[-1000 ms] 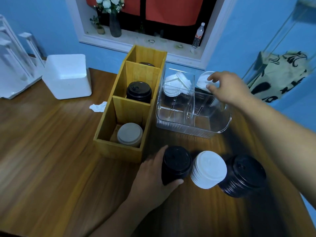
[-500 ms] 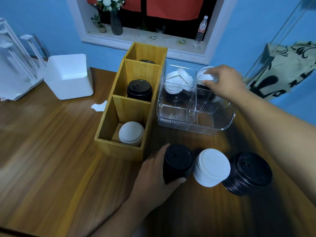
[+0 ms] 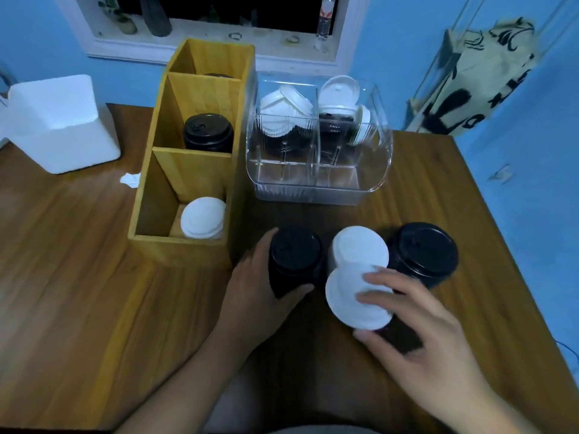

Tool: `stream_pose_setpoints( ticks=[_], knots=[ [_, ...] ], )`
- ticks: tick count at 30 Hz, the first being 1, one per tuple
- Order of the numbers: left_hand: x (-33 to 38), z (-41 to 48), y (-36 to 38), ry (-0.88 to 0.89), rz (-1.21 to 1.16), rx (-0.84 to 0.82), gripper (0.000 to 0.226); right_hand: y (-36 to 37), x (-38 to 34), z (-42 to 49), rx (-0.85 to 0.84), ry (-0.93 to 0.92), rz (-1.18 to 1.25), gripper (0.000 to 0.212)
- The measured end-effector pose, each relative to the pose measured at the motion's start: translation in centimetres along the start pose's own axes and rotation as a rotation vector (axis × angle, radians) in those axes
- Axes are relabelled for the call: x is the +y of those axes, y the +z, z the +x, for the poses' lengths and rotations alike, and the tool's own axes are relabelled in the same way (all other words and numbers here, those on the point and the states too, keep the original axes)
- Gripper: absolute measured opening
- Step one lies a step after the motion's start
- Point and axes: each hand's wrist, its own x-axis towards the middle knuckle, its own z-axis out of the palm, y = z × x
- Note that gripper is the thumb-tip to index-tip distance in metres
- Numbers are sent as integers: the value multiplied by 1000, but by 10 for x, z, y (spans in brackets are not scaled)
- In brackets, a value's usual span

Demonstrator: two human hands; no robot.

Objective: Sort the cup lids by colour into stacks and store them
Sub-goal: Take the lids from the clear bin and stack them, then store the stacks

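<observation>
Three lid stacks stand at the table's front: a black stack (image 3: 294, 258), a white stack (image 3: 360, 249) and a second black stack (image 3: 423, 252). My left hand (image 3: 260, 292) grips the left black stack from its near side. My right hand (image 3: 416, 327) holds a single white lid (image 3: 344, 302) just in front of the white stack. The wooden box (image 3: 147, 214) holds a white stack (image 3: 203, 222) in its near compartment and a black stack (image 3: 208, 131) in the middle one. The clear bin (image 3: 313, 189) holds loose white lids (image 3: 282, 111) and dark ones.
A white foam block (image 3: 59, 120) and a paper scrap (image 3: 130, 178) lie at the left of the wooden table (image 3: 78, 277). A windowsill with a vase and a bottle runs behind. A printed cloth bag (image 3: 470, 79) hangs at the right, beyond the table's edge.
My right hand has come back from the clear bin with a white lid, down to the front of the white stack. My left hand stays on the black stack.
</observation>
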Motion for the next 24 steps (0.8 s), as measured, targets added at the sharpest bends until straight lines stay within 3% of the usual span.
stream_pose_setpoints(
  ticks=[7,11,14,19,22,24],
  knots=[
    [3,0,2,-18,28,7,103,24,31,-69,-22,37,-49,29],
    [4,0,4,-32,32,12,104,16,36,-76,-103,131,-180,48],
    [5,0,5,-34,42,18,103,-1,35,-69,-145,163,-52,52],
    [5,-2,4,-19,31,23,103,-27,38,-41,-525,87,11,83],
    [5,-2,5,-16,26,27,102,-25,37,-27,-694,7,-114,80],
    [3,-2,5,-15,21,25,101,-22,32,-23,-718,-4,-252,71]
  ],
)
